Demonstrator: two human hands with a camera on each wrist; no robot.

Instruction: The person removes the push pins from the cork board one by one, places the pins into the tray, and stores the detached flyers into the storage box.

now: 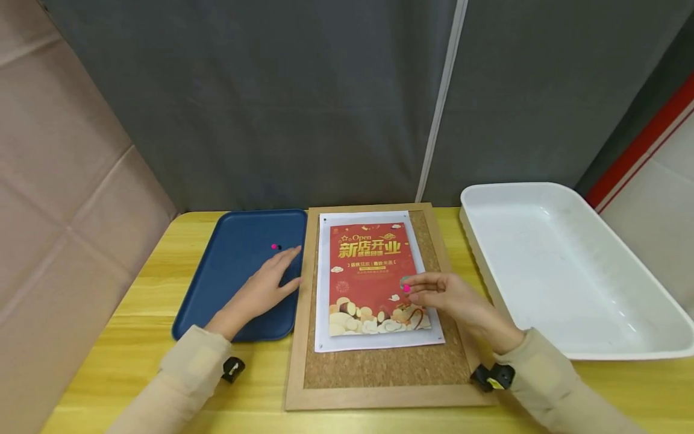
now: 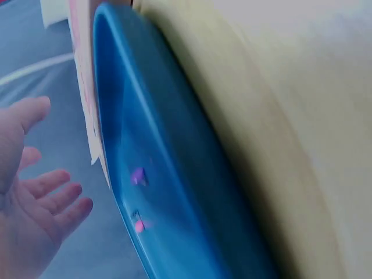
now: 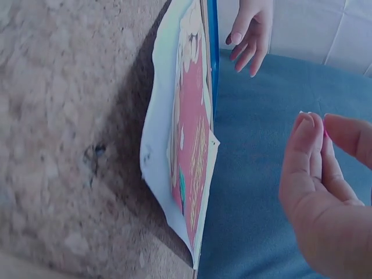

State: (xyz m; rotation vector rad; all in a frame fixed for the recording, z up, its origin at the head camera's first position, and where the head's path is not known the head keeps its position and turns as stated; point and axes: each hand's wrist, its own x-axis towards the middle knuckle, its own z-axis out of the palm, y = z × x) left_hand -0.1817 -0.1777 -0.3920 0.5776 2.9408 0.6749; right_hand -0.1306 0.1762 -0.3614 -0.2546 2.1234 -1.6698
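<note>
A red poster (image 1: 374, 274) on a white sheet lies on a wood-framed cork board (image 1: 379, 367) in the middle of the table. My right hand (image 1: 416, 290) hovers over the poster's right edge and pinches a pink pushpin (image 1: 406, 289) between thumb and fingers. In the right wrist view the hand (image 3: 321, 135) shows a sliver of pink at its fingertips, and the sheet's near corner (image 3: 174, 226) curls up off the cork. My left hand (image 1: 279, 268) lies flat and open in the blue tray (image 1: 228, 301), just short of two pushpins (image 1: 275, 246). The left wrist view shows this hand (image 2: 43, 192) empty.
A large white bin (image 1: 564, 271) stands on the right of the yellow wooden table (image 1: 135, 386). Grey curtains hang behind the table and a tan padded wall is on the left. Both pushpins (image 2: 138, 175) lie loose in the blue tray (image 2: 174, 145).
</note>
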